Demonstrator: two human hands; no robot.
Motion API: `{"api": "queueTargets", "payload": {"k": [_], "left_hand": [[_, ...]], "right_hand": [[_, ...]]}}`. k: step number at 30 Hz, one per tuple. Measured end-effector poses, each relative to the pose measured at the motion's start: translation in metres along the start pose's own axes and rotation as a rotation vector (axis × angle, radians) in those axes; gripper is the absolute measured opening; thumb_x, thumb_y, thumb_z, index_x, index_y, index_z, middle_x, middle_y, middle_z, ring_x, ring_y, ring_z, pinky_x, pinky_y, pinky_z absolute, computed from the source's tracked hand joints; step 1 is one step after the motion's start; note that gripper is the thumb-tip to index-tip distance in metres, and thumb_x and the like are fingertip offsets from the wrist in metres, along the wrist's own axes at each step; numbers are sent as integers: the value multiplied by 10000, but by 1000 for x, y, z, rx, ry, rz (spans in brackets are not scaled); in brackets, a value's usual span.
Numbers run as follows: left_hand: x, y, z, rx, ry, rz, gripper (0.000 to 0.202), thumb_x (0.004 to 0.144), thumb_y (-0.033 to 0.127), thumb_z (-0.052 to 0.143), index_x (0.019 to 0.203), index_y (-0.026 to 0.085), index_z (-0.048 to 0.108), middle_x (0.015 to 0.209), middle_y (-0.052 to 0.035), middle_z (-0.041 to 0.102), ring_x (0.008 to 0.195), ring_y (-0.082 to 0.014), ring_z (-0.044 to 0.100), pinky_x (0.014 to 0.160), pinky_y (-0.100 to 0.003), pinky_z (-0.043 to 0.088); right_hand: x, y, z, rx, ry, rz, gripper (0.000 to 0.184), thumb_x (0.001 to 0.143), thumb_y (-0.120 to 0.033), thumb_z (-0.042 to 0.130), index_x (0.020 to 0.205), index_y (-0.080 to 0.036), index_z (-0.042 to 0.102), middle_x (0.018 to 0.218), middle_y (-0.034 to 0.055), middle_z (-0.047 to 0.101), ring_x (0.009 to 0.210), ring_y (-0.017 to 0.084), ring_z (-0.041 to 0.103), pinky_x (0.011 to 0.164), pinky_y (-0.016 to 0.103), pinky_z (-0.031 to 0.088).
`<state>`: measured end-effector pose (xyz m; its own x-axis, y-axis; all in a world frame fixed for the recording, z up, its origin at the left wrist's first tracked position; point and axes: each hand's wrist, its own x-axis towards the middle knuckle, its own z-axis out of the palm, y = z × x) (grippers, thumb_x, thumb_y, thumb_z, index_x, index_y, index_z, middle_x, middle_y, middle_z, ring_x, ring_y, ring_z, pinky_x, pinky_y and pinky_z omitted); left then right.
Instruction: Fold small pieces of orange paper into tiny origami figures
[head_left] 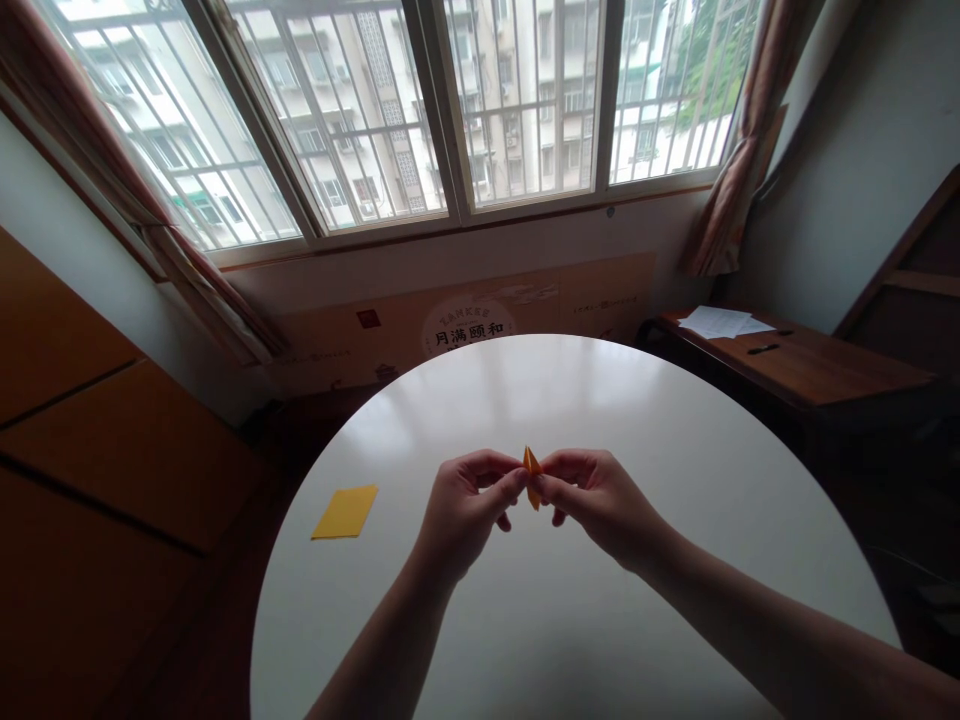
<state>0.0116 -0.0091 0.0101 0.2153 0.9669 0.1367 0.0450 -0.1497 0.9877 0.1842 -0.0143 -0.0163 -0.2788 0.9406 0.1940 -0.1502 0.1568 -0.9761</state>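
A small piece of folded yellow-orange paper (532,478) is held above the white round table (570,620), its pointed tip upward. My left hand (471,505) pinches its left side between thumb and forefinger. On the other side, my right hand (596,498) grips the paper the same way, so the two hands almost meet. The fingertips cover part of the folds. To the left of my left hand, a flat yellow square of paper (345,512) lies on the tabletop; whether it is one sheet or a stack I cannot tell.
A low wooden side table (817,365) at the right carries white papers (720,321) and a dark pen-like object (763,349). An orange-brown cabinet (90,500) stands at the left. Beyond the table are a printed box panel (472,325) and barred windows (525,100) with curtains.
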Motion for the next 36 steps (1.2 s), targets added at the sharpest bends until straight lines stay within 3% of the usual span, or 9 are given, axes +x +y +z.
{"api": "queueTargets", "payload": {"k": [7,13,19,30,36], "left_hand": [[-4,-5,5,24,98,85,218,763,320,763,678,137,681,626,-16,633,533,-112,542,422,-192,474],[-2,-3,6,-45,67,-27,291,769,410,763,836,128,736,637,-35,650,572,-133,566,397,-178,469],[-2,-4,5,102,39,-45,327,792,438,739,833,114,760,607,-39,638,548,-131,561,383,-175,467],[-6,-2,10,268,79,55,286,802,399,708,806,117,751,666,-61,677,538,-140,569,392,-204,480],[-3,-4,9,144,19,-28,254,779,371,721,764,118,722,591,-13,607,499,-105,518,393,-181,459]], "right_hand": [[-1,3,4,-29,15,-27,252,801,-413,773,895,-180,798,773,50,738,679,177,634,540,261,518],[0,3,3,136,82,36,224,798,-396,770,820,-173,781,733,40,712,653,153,607,528,239,490],[2,3,0,208,206,67,221,762,-377,799,754,-161,752,618,4,623,532,104,485,430,204,385],[1,8,5,202,184,62,171,792,-341,763,773,-173,739,662,1,603,575,108,487,449,201,385],[1,5,6,233,126,97,133,794,-307,747,803,-176,728,681,-2,605,609,116,508,450,190,386]]}}
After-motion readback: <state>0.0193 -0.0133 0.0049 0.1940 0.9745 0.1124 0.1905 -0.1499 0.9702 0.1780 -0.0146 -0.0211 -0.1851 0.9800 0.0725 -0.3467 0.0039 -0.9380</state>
